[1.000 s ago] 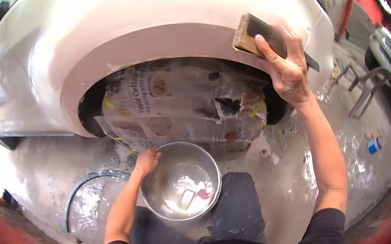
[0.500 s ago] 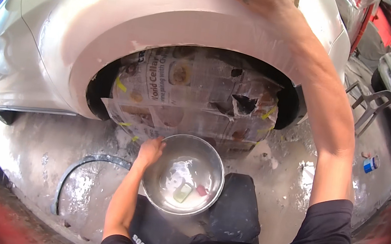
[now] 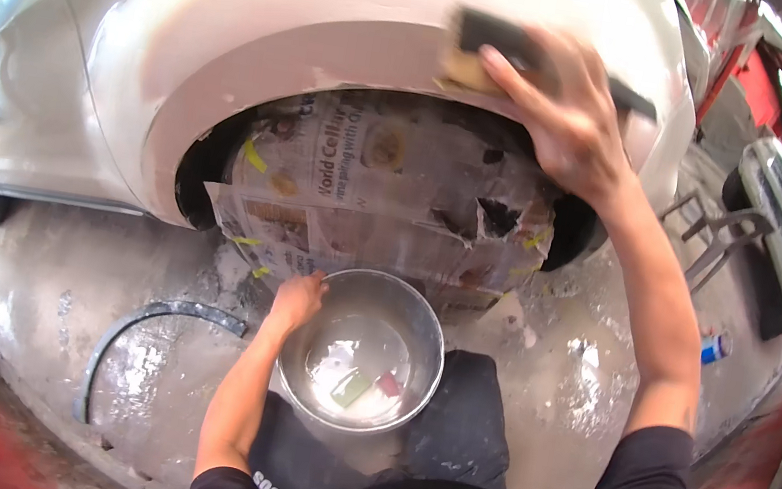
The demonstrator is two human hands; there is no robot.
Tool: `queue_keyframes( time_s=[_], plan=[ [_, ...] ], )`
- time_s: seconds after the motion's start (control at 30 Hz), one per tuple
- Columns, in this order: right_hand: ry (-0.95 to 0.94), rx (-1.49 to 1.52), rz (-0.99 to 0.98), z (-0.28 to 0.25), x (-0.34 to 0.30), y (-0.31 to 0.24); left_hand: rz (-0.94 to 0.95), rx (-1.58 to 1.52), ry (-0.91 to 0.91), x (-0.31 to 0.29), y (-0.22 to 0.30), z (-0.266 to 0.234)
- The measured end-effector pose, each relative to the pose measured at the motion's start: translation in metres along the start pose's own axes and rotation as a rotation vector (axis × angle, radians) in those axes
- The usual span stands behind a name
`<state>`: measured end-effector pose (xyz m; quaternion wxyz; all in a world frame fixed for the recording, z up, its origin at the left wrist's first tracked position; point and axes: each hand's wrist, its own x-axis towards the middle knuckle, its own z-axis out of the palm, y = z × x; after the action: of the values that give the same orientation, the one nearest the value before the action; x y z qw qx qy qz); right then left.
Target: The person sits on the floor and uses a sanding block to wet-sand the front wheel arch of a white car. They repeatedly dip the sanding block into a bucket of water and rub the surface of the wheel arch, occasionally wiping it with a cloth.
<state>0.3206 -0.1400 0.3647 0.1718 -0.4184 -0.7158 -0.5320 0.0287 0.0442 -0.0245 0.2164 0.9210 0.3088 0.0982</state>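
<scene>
A sanding block (image 3: 500, 53) is grasped by the right hand (image 3: 571, 120), fingers spread over its dark top and pressed flat against the white car body panel (image 3: 271, 34), just above the upper right part of the wheel arch. The block shows motion blur; a tan layer is seen beneath its dark upper face. The panel around the arch is covered in a dull pinkish-white coat.

The wheel opening is masked with sheets of newspaper (image 3: 388, 194), fixed with short strips of yellow tape (image 3: 255, 155); several tears are visible in the paper toward its right side.

A round metal bowl (image 3: 363, 350) is held at its left rim by the left hand (image 3: 298, 297), fingers curled over the edge. The bowl rests on the floor just below the masked wheel and holds cloudy water in which a green piece and a pink piece are seen.

A curved dark trim strip (image 3: 145, 334) lies on the wet concrete floor (image 3: 581, 394), to the left of the bowl. A small blue-and-white can (image 3: 715, 347) is seen on the floor well to the right, near a metal stand (image 3: 715, 242).
</scene>
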Motion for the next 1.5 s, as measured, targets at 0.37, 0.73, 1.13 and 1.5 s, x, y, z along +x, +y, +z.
queue_keyframes(
  time_s=[0.37, 0.73, 1.13, 1.5],
  plan=[
    [-0.013, -0.003, -0.004, 0.009, 0.015, -0.014, 0.008, 0.050, 0.049, -0.005, -0.002, 0.007],
    [0.017, -0.002, -0.002, 0.005, 0.016, -0.013, 0.036, 0.031, 0.056, -0.002, -0.008, 0.006],
    [-0.065, -0.044, -0.007, -0.007, 0.011, -0.012, 0.063, -0.010, 0.052, 0.003, -0.004, 0.010],
    [0.033, -0.044, -0.066, 0.013, 0.024, 0.003, 0.009, 0.058, -0.025, 0.006, -0.005, 0.005]
  ],
)
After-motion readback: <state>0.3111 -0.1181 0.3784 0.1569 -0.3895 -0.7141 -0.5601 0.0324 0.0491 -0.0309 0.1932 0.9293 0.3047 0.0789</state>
